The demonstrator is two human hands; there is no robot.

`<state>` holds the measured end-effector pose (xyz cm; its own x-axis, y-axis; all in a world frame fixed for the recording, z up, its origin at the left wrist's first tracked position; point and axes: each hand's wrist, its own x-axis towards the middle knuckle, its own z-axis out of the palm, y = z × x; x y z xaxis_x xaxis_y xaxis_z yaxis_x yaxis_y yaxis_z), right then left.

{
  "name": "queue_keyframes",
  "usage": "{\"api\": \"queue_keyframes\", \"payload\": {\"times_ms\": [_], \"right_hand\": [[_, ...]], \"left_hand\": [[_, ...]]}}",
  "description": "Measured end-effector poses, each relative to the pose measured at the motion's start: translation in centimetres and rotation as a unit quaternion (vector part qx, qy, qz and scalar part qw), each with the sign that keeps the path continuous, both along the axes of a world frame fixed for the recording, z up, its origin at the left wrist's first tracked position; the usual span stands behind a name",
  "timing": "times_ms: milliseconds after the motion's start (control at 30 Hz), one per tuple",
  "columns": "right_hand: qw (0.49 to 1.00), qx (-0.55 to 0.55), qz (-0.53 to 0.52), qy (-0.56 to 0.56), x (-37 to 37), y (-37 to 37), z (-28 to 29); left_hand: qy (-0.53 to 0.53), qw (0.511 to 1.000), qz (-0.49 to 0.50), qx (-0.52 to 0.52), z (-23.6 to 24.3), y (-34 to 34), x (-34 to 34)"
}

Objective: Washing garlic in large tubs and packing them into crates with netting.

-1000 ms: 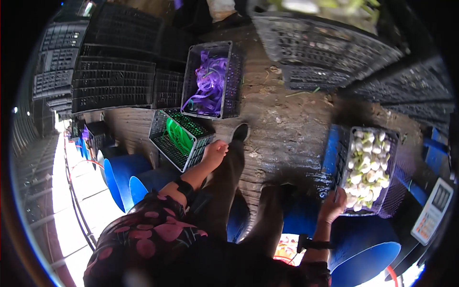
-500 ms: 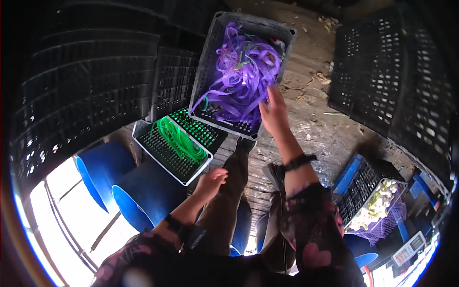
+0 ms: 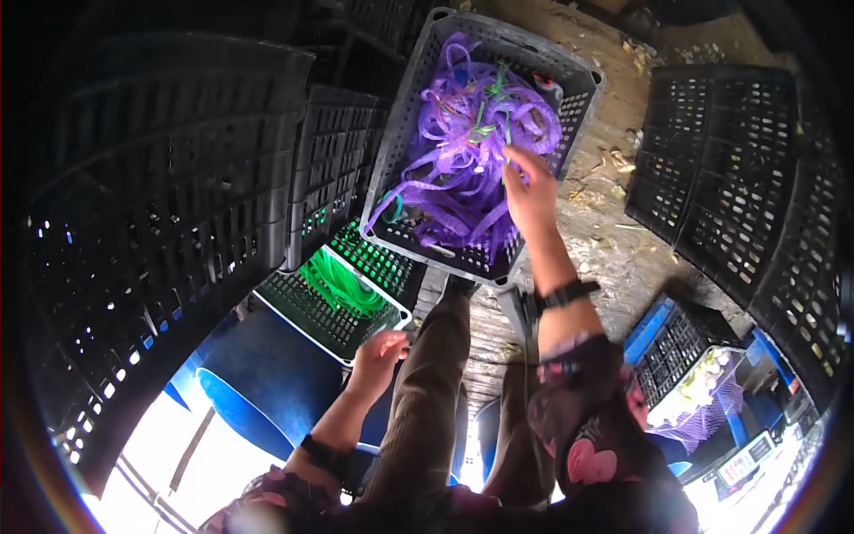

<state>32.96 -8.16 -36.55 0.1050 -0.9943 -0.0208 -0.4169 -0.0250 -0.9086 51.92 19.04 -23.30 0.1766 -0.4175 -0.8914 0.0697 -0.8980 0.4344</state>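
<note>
The right hand [image 3: 531, 191] reaches forward into a grey plastic crate [image 3: 583, 84], its grip pinched narrow on purple strips [image 3: 463, 147] near the top of the heap. The strips are thin, glossy ribbons, tangled in loops and curls that fill most of the crate, with a few green strands mixed in. The left hand [image 3: 378, 351] rests low by the knee, fingers loosely curled and holding nothing, just beside the corner of a smaller crate [image 3: 302, 303] that holds bright green strips [image 3: 342, 285]. Dark empty crates [image 3: 721, 151] stand stacked around on the dirt floor [image 3: 614, 240].
</note>
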Motion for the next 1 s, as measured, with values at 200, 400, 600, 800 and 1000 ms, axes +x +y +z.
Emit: {"api": "queue_keyframes", "payload": {"times_ms": [200,400,600,800,1000], "right_hand": [[0.911,0.263,-0.014,-0.318,-5.5,9.9,8.7],[0.879,0.389,0.078,-0.266,-9.3,18.6,11.5],[0.844,0.466,0.002,-0.266,-16.9,26.0,16.0],[0.844,0.451,-0.113,-0.267,-25.3,34.1,18.0],[0.749,0.247,-0.372,-0.489,-33.6,39.3,21.6]], "left_hand": [[0.107,0.991,0.005,-0.083,-0.7,-7.6,-3.7],[0.364,0.922,0.130,-0.019,-1.1,-13.0,-10.1],[0.314,0.945,0.094,-0.010,0.4,-12.6,-18.7],[0.206,0.971,-0.114,-0.036,3.8,-9.7,-31.4],[0.080,0.729,-0.613,-0.295,10.0,0.8,-44.7]]}}
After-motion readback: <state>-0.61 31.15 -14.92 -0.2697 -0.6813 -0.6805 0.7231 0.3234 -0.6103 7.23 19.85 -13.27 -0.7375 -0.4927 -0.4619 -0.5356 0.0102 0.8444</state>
